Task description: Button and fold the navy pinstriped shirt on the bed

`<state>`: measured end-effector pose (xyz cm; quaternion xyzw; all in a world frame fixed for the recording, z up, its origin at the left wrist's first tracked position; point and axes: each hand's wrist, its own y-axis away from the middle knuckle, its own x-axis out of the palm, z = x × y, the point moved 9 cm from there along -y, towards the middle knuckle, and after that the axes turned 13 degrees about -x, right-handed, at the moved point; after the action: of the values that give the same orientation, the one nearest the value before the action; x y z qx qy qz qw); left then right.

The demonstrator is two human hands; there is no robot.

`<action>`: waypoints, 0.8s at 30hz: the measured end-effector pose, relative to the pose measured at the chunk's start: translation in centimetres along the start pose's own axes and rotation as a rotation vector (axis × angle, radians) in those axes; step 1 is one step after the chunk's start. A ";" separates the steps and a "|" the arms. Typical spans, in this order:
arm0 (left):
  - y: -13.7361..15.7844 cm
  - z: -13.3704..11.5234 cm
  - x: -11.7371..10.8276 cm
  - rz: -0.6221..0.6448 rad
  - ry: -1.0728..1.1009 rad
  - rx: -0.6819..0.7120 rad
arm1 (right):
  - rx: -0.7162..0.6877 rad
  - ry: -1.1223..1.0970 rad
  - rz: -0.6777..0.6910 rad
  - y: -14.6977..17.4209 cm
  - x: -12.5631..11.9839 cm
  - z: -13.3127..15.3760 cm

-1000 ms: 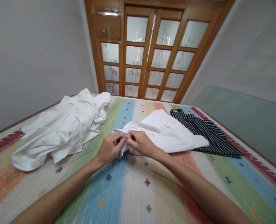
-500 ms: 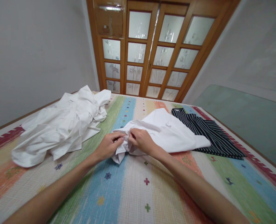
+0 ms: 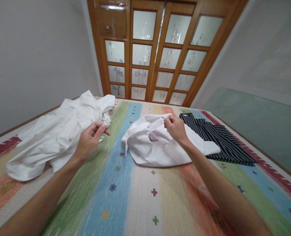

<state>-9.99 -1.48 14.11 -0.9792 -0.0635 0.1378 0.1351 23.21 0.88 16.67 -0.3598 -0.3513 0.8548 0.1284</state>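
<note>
A white shirt [image 3: 157, 154] lies bunched in the middle of the bed, its far side raised in loose folds. My right hand [image 3: 176, 127] is closed, with its thumb and fingers pinching the upper edge of this shirt. To the left, clear of the shirt, my left hand [image 3: 90, 139] hangs in the air. Its fingers are curled against the thumb, and no cloth shows in them. Behind the left hand is a crumpled pile of white clothing [image 3: 59, 127], partly covered by that hand and forearm.
A black-and-white striped garment [image 3: 224, 141] lies folded at the right, partly under the white shirt. The striped, multicoloured cover [image 3: 138, 203] spreads beneath everything. A pale green panel [image 3: 253, 114] stands along the right wall; wooden glazed doors [image 3: 154, 68] are at the back.
My left hand has let go of the white shirt and moved left and up. My right hand has moved right and up with the edge, and the bunched shirt has opened out.
</note>
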 end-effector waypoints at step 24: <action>2.2 -1.9 13.8 0.416 -0.383 0.270 | 0.070 -0.312 0.366 6.0 7.9 2.3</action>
<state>3.96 -1.82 11.74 -0.9005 0.1330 0.3517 0.2186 16.18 -0.91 9.52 -0.2762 -0.2662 0.9207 -0.0721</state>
